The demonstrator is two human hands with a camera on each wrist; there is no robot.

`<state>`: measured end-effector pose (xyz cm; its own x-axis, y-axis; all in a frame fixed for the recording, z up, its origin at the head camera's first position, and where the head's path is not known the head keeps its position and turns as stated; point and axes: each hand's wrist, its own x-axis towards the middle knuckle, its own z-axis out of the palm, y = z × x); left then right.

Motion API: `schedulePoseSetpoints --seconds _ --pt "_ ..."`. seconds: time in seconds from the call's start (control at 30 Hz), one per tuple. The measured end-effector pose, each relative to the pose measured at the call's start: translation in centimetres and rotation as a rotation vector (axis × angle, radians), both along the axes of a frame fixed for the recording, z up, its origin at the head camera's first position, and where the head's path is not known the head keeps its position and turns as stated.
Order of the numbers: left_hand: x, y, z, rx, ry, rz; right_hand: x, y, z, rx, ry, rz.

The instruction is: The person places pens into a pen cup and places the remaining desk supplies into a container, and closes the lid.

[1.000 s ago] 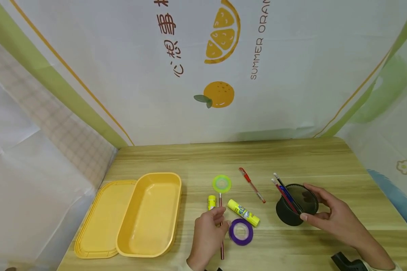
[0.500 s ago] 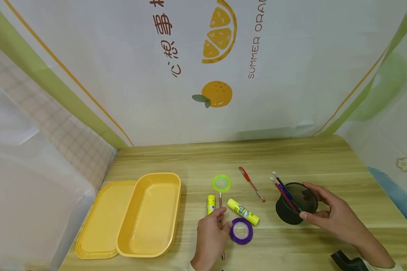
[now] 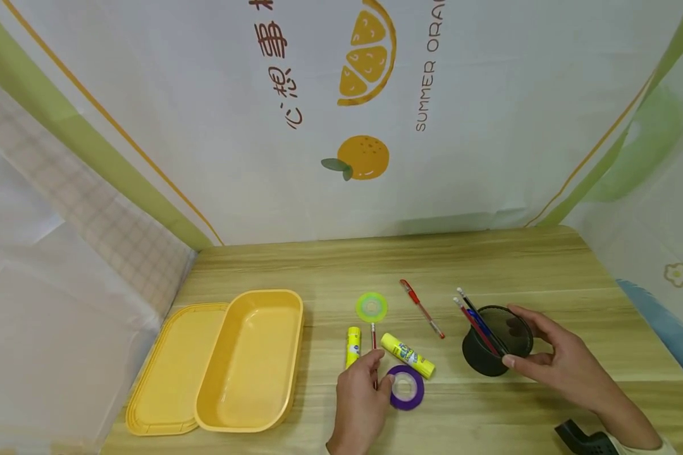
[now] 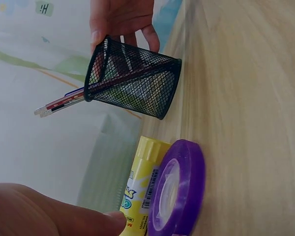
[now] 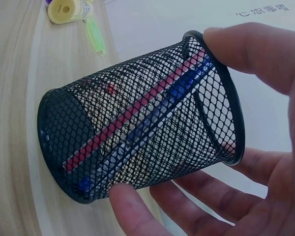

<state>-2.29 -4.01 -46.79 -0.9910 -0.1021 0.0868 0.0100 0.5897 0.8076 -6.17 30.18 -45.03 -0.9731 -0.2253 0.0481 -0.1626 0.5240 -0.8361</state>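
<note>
My left hand [image 3: 360, 401] curls over a dark red pencil [image 3: 374, 335] with a white eraser end; the pencil's lower part is hidden by the hand. Its thumb is right at the edge of a purple tape roll [image 3: 395, 399]. In the left wrist view only part of this hand shows, beside a yellow glue stick [image 4: 146, 152] and the tape. My right hand [image 3: 563, 357] holds a black mesh pen holder [image 3: 484, 360] by its rim, tilted to the left. Inside lean a red pencil [image 5: 132, 110], a blue pen [image 5: 182, 86] and a black pencil [image 3: 472, 307].
A yellow-green glue stick [image 3: 353, 344] lies left of the pencil, another [image 3: 408, 355] right of it. Behind are a green tape roll [image 3: 372, 307] and a red pen [image 3: 421, 308]. At left, a yellow box [image 3: 256, 366] stands beside its lid [image 3: 171, 379].
My left hand has shifted slightly right, and the pencil's eraser end has moved a little right with it. The right hand and the pen holder have stayed about where they were.
</note>
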Motion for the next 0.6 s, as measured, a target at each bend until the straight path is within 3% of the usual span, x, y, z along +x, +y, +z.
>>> schedulePoseSetpoints --seconds 0.1,0.37,0.6 --pt "-0.04 0.00 -0.09 -0.033 0.011 -0.001 0.01 -0.05 0.03 -0.003 0.001 0.001" --pt "0.07 0.40 -0.14 -0.219 0.075 -0.005 0.07 -0.03 0.08 -0.002 -0.010 -0.004" --pt "0.01 0.87 -0.52 -0.287 0.081 -0.011 0.01 -0.06 0.26 0.009 -0.045 -0.009"
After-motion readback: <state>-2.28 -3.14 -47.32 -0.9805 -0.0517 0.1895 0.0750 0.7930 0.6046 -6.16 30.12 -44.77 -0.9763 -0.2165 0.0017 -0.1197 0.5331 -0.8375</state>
